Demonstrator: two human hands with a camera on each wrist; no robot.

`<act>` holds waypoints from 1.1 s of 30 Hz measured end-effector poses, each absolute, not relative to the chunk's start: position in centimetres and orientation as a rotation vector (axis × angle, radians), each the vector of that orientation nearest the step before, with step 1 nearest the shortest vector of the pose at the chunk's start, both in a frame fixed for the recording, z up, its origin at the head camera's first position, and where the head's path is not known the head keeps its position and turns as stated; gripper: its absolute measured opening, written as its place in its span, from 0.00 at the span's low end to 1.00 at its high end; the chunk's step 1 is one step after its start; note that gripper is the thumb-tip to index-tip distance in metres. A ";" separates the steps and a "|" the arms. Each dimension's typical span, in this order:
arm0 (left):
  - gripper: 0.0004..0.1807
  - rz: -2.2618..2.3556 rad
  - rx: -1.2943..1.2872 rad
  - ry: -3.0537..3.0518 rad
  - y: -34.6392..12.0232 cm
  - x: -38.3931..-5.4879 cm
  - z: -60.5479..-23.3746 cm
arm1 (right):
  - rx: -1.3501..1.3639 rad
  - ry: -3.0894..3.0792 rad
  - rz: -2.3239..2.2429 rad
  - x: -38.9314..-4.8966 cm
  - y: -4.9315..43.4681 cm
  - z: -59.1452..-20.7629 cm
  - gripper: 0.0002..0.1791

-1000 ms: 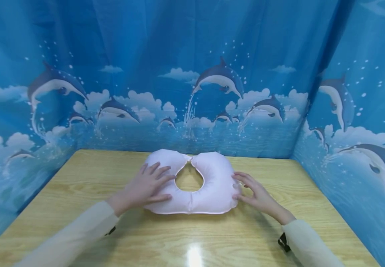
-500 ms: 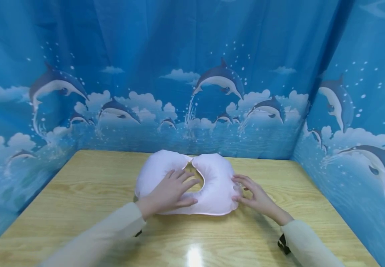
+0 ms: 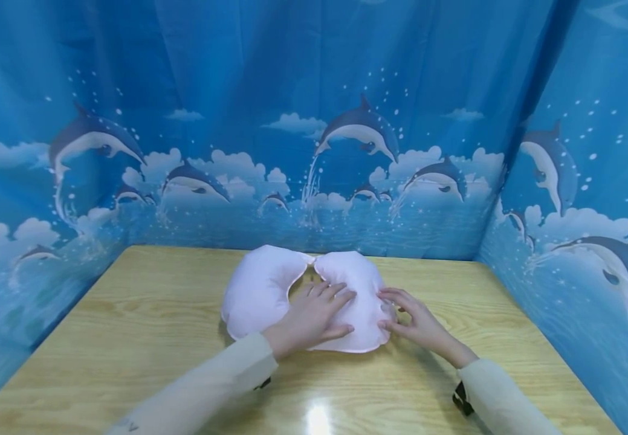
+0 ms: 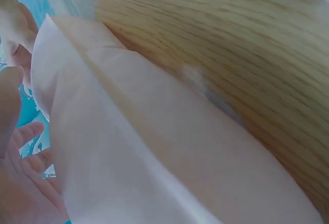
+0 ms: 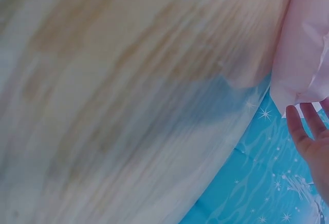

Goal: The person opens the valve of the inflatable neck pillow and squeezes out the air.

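Note:
A pale pink inflatable U-shaped neck pillow (image 3: pixel 259 290) lies on the wooden table, its two ends meeting at the back around a central hole. My left hand (image 3: pixel 314 314) is spread over its front middle, fingers reaching across the hole to the right lobe and partly hiding both. In the left wrist view, the fingers of my left hand (image 4: pixel 31 172) show beside the pillow (image 4: pixel 123 131). My right hand (image 3: pixel 419 320) holds the pillow's right side, fingers above and thumb below, with the fabric puckered between. Fingertips of my right hand (image 5: pixel 316 142) meet the pillow's edge (image 5: pixel 298 59).
A light wood-grain table (image 3: pixel 129 326) carries the pillow near its back edge. Blue curtains with dolphins (image 3: pixel 237 90) stand behind and along both sides. A bright glare spot (image 3: pixel 318 417) shows on the table's front.
My left hand has slid rightward across the pillow, from its left lobe to over the hole and the right lobe. The left lobe is now uncovered; my right hand has stayed in place.

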State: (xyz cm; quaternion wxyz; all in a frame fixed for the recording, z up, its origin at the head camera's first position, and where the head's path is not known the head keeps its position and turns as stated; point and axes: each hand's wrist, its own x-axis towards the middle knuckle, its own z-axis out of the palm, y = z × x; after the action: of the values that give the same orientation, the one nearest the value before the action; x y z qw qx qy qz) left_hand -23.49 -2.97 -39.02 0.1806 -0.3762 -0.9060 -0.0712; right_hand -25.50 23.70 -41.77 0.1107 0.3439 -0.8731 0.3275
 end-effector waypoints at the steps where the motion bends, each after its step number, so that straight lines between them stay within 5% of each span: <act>1: 0.32 -0.212 -1.061 -2.566 -2.7 -23.6 -39.0 | 1.013 -2.565 0.960 -25.5 23.7 -41.8 0.29; 33: 0.26 -0.234 -1.003 -2.608 -0.8 -25.1 -41.1 | 0.994 -2.583 0.939 -25.6 23.6 -42.6 0.25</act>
State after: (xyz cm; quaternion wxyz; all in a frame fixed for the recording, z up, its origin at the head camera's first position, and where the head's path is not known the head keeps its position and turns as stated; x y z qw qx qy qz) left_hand -25.12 -0.83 -41.13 0.1679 -0.3528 -0.9168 -0.0822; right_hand -25.61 23.57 -42.56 0.1092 0.3380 -0.8785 0.3195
